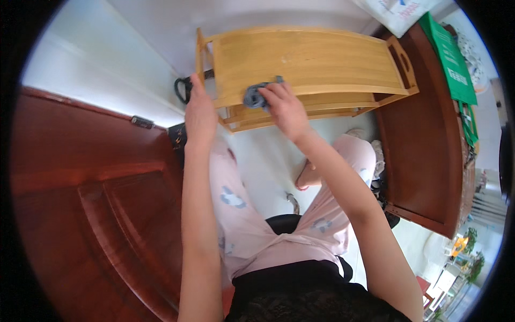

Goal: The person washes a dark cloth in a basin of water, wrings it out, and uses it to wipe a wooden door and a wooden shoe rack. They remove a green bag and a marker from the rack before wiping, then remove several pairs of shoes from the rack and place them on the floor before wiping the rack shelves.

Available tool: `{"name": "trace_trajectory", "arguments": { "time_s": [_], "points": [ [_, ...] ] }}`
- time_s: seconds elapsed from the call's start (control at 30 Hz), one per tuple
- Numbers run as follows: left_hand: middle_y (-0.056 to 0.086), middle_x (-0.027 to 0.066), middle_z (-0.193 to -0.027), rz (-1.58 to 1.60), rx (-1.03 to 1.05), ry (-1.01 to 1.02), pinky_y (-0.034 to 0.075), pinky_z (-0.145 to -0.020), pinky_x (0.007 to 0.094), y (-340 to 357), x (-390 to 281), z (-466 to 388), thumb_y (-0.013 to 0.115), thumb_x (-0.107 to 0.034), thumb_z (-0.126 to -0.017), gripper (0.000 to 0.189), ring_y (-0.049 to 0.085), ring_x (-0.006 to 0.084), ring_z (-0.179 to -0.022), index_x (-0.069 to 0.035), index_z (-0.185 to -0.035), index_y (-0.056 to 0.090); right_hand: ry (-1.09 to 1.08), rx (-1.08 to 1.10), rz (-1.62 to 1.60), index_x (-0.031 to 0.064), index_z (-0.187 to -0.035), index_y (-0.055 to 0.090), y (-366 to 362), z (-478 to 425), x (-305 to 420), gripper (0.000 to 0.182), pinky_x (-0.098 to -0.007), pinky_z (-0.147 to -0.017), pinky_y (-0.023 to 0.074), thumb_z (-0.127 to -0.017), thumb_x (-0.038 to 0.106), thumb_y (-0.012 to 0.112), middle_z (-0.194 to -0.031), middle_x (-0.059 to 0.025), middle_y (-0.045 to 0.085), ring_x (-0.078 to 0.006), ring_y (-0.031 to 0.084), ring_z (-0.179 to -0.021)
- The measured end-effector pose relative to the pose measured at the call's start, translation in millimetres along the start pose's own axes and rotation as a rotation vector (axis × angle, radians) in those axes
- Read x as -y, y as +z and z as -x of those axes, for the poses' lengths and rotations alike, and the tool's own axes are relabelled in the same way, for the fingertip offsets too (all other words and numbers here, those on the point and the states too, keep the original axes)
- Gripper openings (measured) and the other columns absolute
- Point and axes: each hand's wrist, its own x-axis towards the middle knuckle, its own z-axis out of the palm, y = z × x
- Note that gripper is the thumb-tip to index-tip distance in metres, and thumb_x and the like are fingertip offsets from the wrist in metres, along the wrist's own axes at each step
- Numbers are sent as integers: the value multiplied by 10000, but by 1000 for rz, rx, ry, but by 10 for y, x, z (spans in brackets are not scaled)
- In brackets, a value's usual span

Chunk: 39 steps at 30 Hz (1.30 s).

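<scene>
A light wooden shelf rack (322, 60) with an upper board and a lower tier stands before me against the wall. At its left end, my left hand (200, 112) grips the side frame, one digit pointing up along the post and the other fingers mostly hidden. My right hand (285, 106) holds a bunched grey cloth (253, 96) at the front edge of the upper board, left of its middle. Pale scuffs mark the board's surface beyond the cloth.
A dark red wooden door (96, 193) rises close on my left. To the right stands a brown wooden cabinet (422, 153), with a green bag (452, 64) hanging over its edge. Beneath me is a black seat (283, 223); shoes (378, 157) lie beside the cabinet.
</scene>
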Motion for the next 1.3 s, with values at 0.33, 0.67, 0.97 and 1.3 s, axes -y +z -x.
{"name": "trace_trajectory", "arguments": {
  "time_s": [0.33, 0.67, 0.97, 1.3],
  "points": [
    [385, 247, -1393, -117, -97, 52, 307, -1053, 457, -168, -160, 122, 558, -98, -882, 678, 359, 405, -1293, 26, -1443, 200, 229, -330, 335, 59, -1096, 628, -1387, 608, -1009, 499, -381, -880, 482, -630, -118, 604, -1072, -79, 590, -304, 515, -1038],
    [203, 105, -1530, -189, 204, 470, 179, -1122, 553, 80, -976, 411, 732, -141, -746, 852, 172, 365, -1404, -121, -1459, 264, 144, -255, 326, 74, -1181, 589, -1605, 845, -1185, 534, -375, -893, 490, -672, -87, 595, -1158, -87, 575, -296, 520, -1053],
    [353, 103, -1466, -319, 44, 564, 247, -1087, 559, 437, -787, 225, 518, 12, -823, 606, 311, 399, -1333, -141, -1398, 405, 308, -415, 639, 73, -1119, 569, -1970, 941, -1764, 473, -358, -828, 469, -660, -25, 624, -1095, -79, 563, -271, 524, -1005],
    [444, 142, -1395, -283, 149, 618, 350, -1025, 501, -8, -764, 236, 458, 71, -811, 556, 421, 398, -1249, -76, -1347, 453, 153, -195, 752, 113, -932, 559, -2445, 787, -1616, 264, -344, -736, 491, -683, 78, 640, -905, -35, 539, -219, 548, -954]
  ]
}}
